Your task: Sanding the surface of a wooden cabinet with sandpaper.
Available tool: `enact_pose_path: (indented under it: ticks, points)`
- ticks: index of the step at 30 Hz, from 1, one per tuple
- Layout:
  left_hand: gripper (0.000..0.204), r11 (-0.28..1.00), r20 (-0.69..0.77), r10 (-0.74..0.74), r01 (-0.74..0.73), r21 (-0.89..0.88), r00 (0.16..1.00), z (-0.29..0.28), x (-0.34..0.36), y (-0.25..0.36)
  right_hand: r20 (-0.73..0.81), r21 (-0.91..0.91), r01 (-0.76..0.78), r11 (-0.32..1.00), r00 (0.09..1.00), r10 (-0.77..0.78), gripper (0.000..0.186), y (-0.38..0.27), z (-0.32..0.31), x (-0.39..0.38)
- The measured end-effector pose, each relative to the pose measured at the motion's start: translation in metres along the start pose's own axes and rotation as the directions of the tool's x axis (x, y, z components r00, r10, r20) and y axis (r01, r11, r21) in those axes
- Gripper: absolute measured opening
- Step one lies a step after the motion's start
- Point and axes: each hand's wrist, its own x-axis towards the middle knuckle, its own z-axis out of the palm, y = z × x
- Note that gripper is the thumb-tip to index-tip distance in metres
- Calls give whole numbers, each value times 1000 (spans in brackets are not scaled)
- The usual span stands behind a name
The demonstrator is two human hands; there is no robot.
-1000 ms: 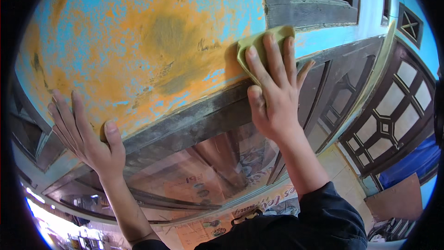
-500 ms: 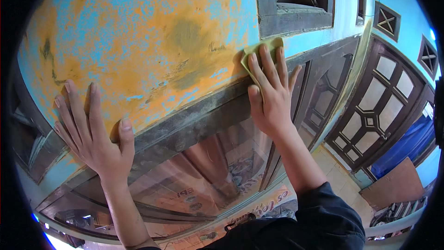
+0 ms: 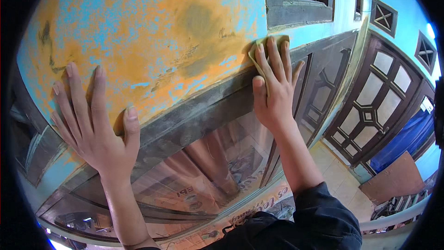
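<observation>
My right hand presses a folded yellow-green sheet of sandpaper flat against the wall, just under the corner of a dark wooden vent frame. Its fingers lie stretched over the sheet, which shows past the fingertips and beside the thumb. The wall is patchy, with orange and light blue paint and a few grey smudges. Farther left, my left hand rests with fingers spread on the lower part of this wall, holding nothing.
Below the painted patch runs a dark wooden window beam, with glass panes under it. The vent frame sits at the upper right. A panelled door, a blue curtain and a brown board stand to the right.
The view has tilted slightly, so the wall sits higher in the picture. My right hand with the sandpaper has shifted a little down the wall; my left hand stays in place.
</observation>
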Motion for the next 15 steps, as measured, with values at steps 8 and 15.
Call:
enact_pose_path:
  ticks: [8,15]
  points:
    - [56,1000,-13,4,-4,-9,1000,1,2,2,-58,124,25,992,998,-18,50,-11,5,18]
    - [55,1000,18,6,-6,14,1000,0,4,5,-39,40,32,999,999,-30,49,-21,-1,51]
